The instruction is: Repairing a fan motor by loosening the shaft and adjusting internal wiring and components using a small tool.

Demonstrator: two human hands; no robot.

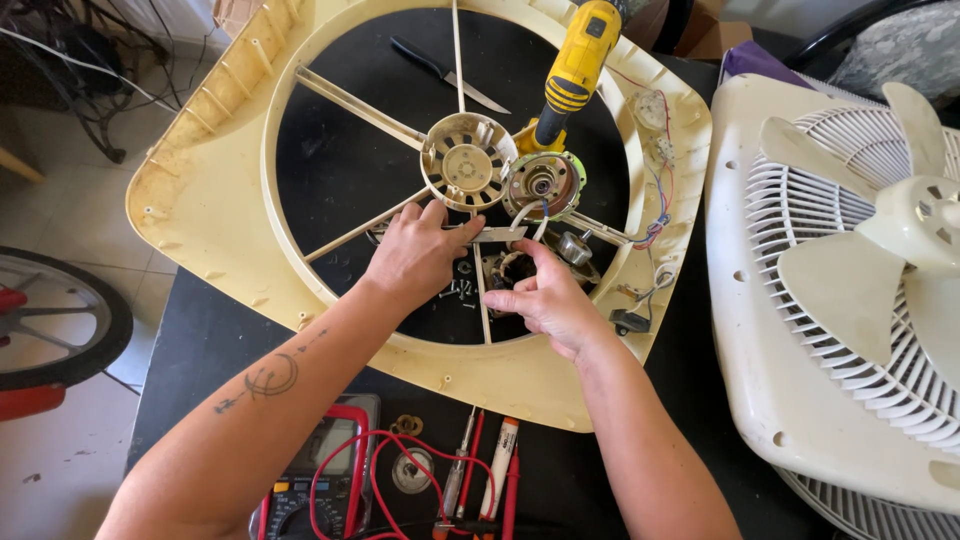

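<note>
A yellowed plastic box-fan frame (pixel 200 170) lies flat on a black table, its round motor mount (pixel 467 162) at the hub of thin spokes. A bare motor part with a metal centre (pixel 542 184) rests beside the hub, white wires trailing from it. My left hand (pixel 415 255) sits just below the hub, fingers pinched on a thin flat strip (pixel 495 233) near the spoke. My right hand (pixel 540 295) is close beside it, fingers curled around a small motor piece that is mostly hidden. Loose screws (pixel 458 291) lie between the hands.
A yellow cordless driver (pixel 577 65) lies across the frame's far side, near a black-handled knife (pixel 445 72). A multimeter (pixel 325 475) with red leads and screwdrivers (pixel 478 470) lie at the near edge. A white fan housing with blades (pixel 850 270) fills the right. A wheel (pixel 55 320) stands left.
</note>
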